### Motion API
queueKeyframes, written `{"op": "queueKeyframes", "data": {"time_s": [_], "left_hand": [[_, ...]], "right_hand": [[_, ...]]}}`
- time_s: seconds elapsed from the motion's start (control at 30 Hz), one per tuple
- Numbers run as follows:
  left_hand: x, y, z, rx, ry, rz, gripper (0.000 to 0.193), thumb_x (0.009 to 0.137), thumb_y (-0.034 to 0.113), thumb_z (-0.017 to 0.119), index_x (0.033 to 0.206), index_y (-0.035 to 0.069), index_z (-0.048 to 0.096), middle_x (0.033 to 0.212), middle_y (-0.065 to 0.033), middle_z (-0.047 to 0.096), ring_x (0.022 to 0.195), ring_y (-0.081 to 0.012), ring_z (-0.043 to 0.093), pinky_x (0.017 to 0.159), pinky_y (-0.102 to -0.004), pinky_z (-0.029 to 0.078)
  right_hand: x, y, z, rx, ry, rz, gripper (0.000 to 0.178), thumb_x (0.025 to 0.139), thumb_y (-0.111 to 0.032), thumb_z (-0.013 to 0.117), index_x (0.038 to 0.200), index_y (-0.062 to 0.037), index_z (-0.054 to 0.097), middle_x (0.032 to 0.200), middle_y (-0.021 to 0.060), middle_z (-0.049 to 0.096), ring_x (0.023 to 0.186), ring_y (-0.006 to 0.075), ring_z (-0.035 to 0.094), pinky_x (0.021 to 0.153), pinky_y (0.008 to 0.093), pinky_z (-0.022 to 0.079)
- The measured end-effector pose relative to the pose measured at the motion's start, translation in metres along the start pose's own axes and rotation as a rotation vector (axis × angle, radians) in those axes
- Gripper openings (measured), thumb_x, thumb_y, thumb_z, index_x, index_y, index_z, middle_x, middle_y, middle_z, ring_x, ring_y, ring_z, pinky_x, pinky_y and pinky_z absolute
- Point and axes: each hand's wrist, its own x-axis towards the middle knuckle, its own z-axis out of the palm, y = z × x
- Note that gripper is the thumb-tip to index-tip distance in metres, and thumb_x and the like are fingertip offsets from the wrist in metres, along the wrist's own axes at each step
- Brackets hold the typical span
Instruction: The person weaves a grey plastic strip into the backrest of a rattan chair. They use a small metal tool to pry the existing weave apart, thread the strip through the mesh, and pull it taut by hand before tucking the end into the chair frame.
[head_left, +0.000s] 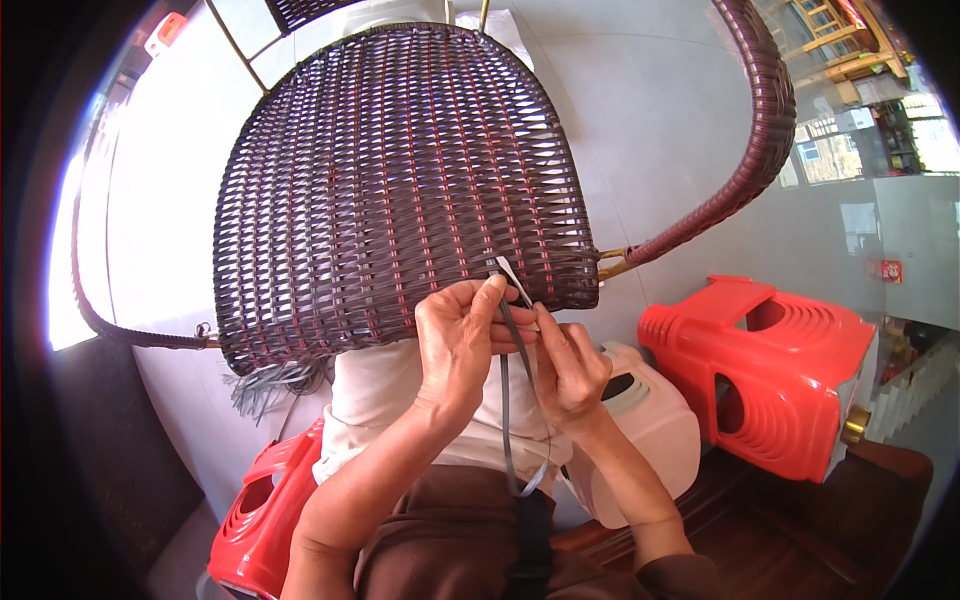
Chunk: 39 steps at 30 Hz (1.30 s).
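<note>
A dark brown and red woven seat panel (pixel 390 170) of a wicker chair lies in front of me, its near edge above my lap. At the near right part of that edge, my left hand (pixel 455 335) pinches a grey-green flat weaving strip (pixel 506 400), which hangs in a loop down toward my lap. My right hand (pixel 572 375), just to the right and slightly lower, has its fingertips closed on the strip as well. A thin pale pointed piece (pixel 508 270) sticks up beyond the fingertips against the weave; whether it is a tool or a strip end, I cannot tell.
A wrapped curved armrest (pixel 765 110) arches at the right, a thinner one (pixel 95 315) at the left. Loose strip ends (pixel 275 385) hang below the panel's left corner. Red plastic stools (pixel 780 370) (pixel 265 510) and a pale one (pixel 650 440) surround me.
</note>
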Motion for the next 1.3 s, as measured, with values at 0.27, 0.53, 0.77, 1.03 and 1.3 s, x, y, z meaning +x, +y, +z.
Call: {"op": "queueKeyframes", "data": {"time_s": [0.27, 0.53, 0.77, 1.03, 1.3], "left_hand": [[-0.008, 0.002, -0.008, -0.126, -0.033, -0.169, 0.038, 0.094, 0.032, 0.056, 0.099, -0.005, 0.061, 0.085, -0.0149, 0.068, 0.071, -0.0207, 0.069, 0.065, -0.0299, 0.058], [-0.009, -0.004, -0.009, -0.042, -0.025, -0.056, 0.027, 0.092, 0.022, 0.058, 0.088, -0.005, 0.063, 0.071, -0.0136, 0.066, 0.057, -0.0181, 0.065, 0.057, -0.0268, 0.056], [-0.009, -0.013, -0.005, -0.088, 0.024, -0.003, 0.026, 0.092, 0.019, 0.057, 0.088, -0.006, 0.063, 0.07, -0.0129, 0.066, 0.056, -0.0169, 0.064, 0.057, -0.0268, 0.055], [-0.007, -0.016, -0.004, -0.083, 0.011, 0.053, 0.026, 0.093, 0.018, 0.057, 0.088, -0.006, 0.062, 0.07, -0.0131, 0.066, 0.057, -0.0162, 0.064, 0.056, -0.0263, 0.054], [-0.007, -0.013, -0.002, -0.094, 0.009, 0.036, 0.027, 0.093, 0.019, 0.057, 0.088, -0.007, 0.062, 0.07, -0.0135, 0.066, 0.056, -0.0156, 0.064, 0.056, -0.0262, 0.054]], "right_hand": [[0.002, -0.003, -0.001, 0.02, 0.0, 0.035, 0.044, 0.073, 0.006, 0.065, 0.116, -0.0018, 0.063, 0.075, 0.0056, 0.058, 0.056, 0.0182, 0.059, 0.048, 0.03, 0.046], [0.002, -0.003, -0.002, 0.017, 0.002, 0.033, 0.045, 0.073, 0.004, 0.068, 0.117, -0.003, 0.063, 0.073, 0.0051, 0.058, 0.056, 0.0181, 0.058, 0.049, 0.0297, 0.046], [0.002, -0.004, -0.001, 0.008, 0.003, 0.027, 0.045, 0.073, 0.005, 0.068, 0.117, -0.0038, 0.063, 0.074, 0.0052, 0.058, 0.054, 0.0181, 0.057, 0.048, 0.0296, 0.046], [0.022, -0.01, -0.028, 0.009, -0.165, 0.109, 0.039, 0.076, -0.001, 0.068, 0.115, -0.008, 0.065, 0.071, 0.0049, 0.055, 0.054, 0.0208, 0.057, 0.047, 0.0321, 0.044], [0.084, -0.023, -0.063, -0.028, -0.415, 0.159, 0.026, 0.082, -0.006, 0.064, 0.108, -0.0071, 0.065, 0.072, 0.0102, 0.058, 0.059, 0.0293, 0.06, 0.049, 0.0387, 0.045]]}}
